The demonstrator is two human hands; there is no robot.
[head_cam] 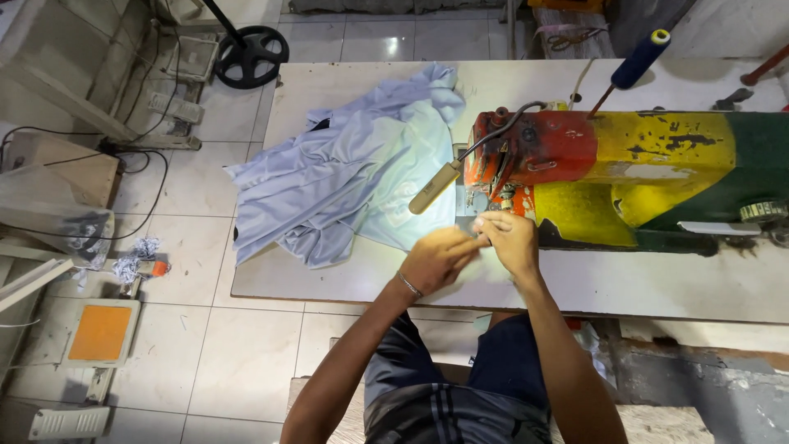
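Note:
My left hand [440, 255] and my right hand [511, 238] meet fingertip to fingertip just below the needle area of a red, yellow and green sewing machine [625, 164]. Both pinch something very small between them; it is too small to tell what. A pale blue garment [353, 168] lies bunched to the left of the machine, its edge reaching under the lamp [436, 187]. My left wrist wears a thin bracelet.
The white sewing table [329, 279] has its front edge near my knees. A blue thread spool [641, 59] stands on a rod behind the machine. Tiled floor at left holds cables, an orange pedal pad [100, 333] and a fan base [251, 56].

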